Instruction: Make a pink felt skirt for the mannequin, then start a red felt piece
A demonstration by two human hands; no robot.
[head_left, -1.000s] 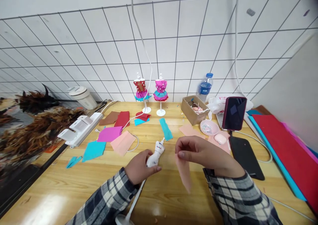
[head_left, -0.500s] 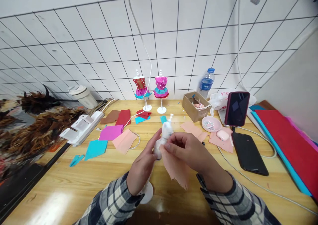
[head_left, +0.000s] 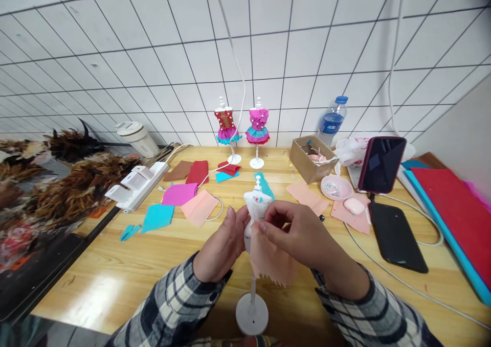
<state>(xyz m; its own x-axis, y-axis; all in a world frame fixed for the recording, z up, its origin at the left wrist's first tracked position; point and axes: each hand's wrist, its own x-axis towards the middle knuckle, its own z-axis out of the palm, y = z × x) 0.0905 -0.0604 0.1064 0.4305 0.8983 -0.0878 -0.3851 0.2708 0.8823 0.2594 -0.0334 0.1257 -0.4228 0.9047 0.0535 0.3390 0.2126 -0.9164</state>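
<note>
A small white mannequin (head_left: 258, 204) stands upright on a thin pole with a round white base (head_left: 251, 314) near the table's front edge. My left hand (head_left: 220, 244) is closed round the mannequin's waist from the left. A piece of pale pink felt (head_left: 271, 258) with a zigzag lower edge hangs in front of the mannequin's lower half. My right hand (head_left: 303, 233) pinches the felt's top edge against the mannequin's waist. Both sleeves are black and white plaid.
Two dressed mannequins (head_left: 226, 129) (head_left: 258, 128) stand by the tiled wall. Felt scraps (head_left: 179, 194) lie left of centre, beside a white power strip (head_left: 136, 184). A cardboard box (head_left: 310, 159), pink dish (head_left: 336, 187), water bottle (head_left: 331, 120) and two phones (head_left: 384, 164) (head_left: 398, 236) sit right. Feathers (head_left: 72, 183) lie far left.
The mannequin went from lying tilted on the table to upright on its base. My right hand brought the pink felt from beside it to its waist.
</note>
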